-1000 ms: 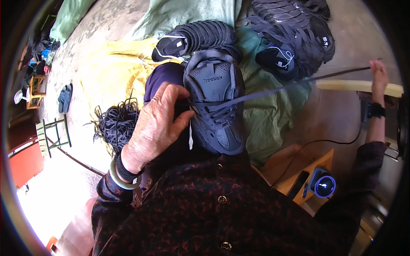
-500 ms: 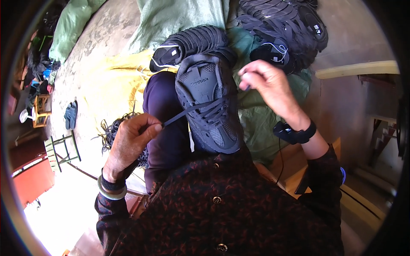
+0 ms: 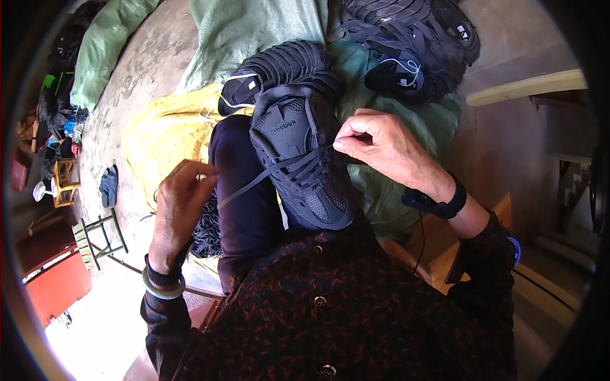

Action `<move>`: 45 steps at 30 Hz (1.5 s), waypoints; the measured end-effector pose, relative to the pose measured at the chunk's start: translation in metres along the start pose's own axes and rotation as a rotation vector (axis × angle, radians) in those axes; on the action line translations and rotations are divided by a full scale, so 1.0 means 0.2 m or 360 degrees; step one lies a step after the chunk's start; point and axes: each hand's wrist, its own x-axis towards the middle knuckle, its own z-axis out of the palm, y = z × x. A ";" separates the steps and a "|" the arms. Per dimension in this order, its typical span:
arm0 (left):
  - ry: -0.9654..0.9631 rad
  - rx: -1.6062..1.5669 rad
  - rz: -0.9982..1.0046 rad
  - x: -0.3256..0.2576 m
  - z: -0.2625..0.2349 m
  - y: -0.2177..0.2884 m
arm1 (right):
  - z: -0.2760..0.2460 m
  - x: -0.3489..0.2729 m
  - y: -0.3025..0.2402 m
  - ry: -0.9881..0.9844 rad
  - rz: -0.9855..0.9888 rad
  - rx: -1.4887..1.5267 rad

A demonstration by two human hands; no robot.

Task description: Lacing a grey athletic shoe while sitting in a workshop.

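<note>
Here both grips, left hand (image 3: 181, 206) and right hand (image 3: 381, 146), pinch the lace (image 3: 254, 181) (shoe piles (image 3: 406, 51) behind).

- Your left hand (image 3: 180, 204) curls over the lace (image 3: 254, 181), so the fingertips pinching it stay hidden.
- Your right hand (image 3: 381, 145) covers the shoe (image 3: 302, 159) edge at 3 o'clock; its grip on the lace cannot be made out.
- The pile of dark shoes (image 3: 413, 44) at 12 o'clock is cut off by the frame's top.
- Clutter (image 3: 60, 120) at 9 o'clock is too small to identify.

Matt mesh-cloth shoe (image 3: 302, 159), flat woven lace (image 3: 254, 183), rough concrete floor (image 3: 136, 82).
</note>
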 end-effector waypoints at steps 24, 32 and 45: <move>-0.0034 0.0062 0.0791 0.35 0.42 0.29 | 0.09 0.00 0.00 0.0238 -0.0127 0.0093; -0.0120 0.0157 0.0699 0.34 0.39 0.30 | 0.09 -0.03 -0.03 0.0386 -0.0556 -0.0492; -0.0154 0.0010 0.0738 0.34 0.39 0.30 | 0.01 -0.01 -0.06 -0.0012 0.0013 0.0015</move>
